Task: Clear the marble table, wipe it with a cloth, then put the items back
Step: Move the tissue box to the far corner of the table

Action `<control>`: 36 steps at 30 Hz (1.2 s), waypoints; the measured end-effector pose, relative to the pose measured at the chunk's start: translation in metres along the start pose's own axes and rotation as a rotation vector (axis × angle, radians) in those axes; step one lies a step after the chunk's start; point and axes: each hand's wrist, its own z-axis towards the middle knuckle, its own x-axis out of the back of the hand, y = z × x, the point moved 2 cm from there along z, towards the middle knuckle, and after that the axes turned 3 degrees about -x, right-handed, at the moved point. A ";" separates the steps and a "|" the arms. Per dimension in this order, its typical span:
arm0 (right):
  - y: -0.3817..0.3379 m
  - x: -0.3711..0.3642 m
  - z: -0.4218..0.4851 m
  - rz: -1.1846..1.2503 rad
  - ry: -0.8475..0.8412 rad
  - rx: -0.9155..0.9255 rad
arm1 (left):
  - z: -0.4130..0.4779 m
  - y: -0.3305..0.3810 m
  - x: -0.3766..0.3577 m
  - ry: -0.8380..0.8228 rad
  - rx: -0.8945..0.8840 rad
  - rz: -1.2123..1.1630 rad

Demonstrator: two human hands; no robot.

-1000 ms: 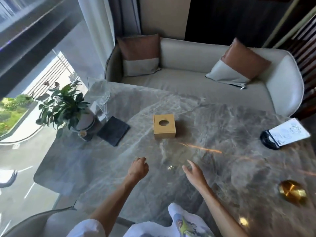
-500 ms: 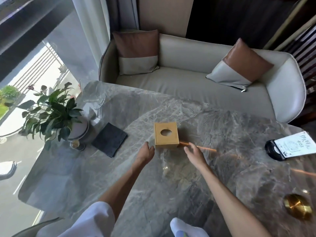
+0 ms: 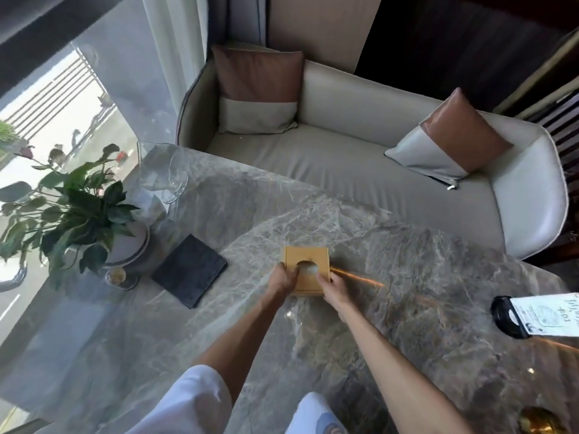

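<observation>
Both hands, left (image 3: 283, 278) and right (image 3: 333, 288), clasp their fingers around the square yellow tissue box (image 3: 308, 261) mid-way across the grey marble counter (image 3: 407, 277); the white card (image 3: 551, 314) at right bears illegible handwriting.

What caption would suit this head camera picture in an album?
Both hands, left hand and right hand, grip the yellow tissue box on the marble table, beside a dark cloth.
</observation>
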 end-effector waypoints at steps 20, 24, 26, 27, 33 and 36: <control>0.114 0.113 -0.171 0.020 0.282 0.080 | -0.157 -0.011 -0.120 0.000 0.003 0.092; 0.209 0.167 -0.208 0.245 0.347 -0.033 | -0.214 -0.027 -0.218 -0.024 -0.046 0.244; 0.261 0.200 -0.222 0.354 0.348 -0.107 | -0.242 -0.036 -0.273 -0.092 -0.080 0.343; 0.290 0.216 -0.226 0.383 0.354 -0.137 | -0.254 -0.043 -0.300 -0.131 -0.083 0.398; 0.413 0.300 -0.255 0.521 0.436 -0.295 | -0.311 -0.061 -0.449 -0.284 -0.100 0.621; 0.437 0.334 -0.267 0.558 0.487 -0.324 | -0.329 -0.064 -0.493 -0.336 -0.112 0.697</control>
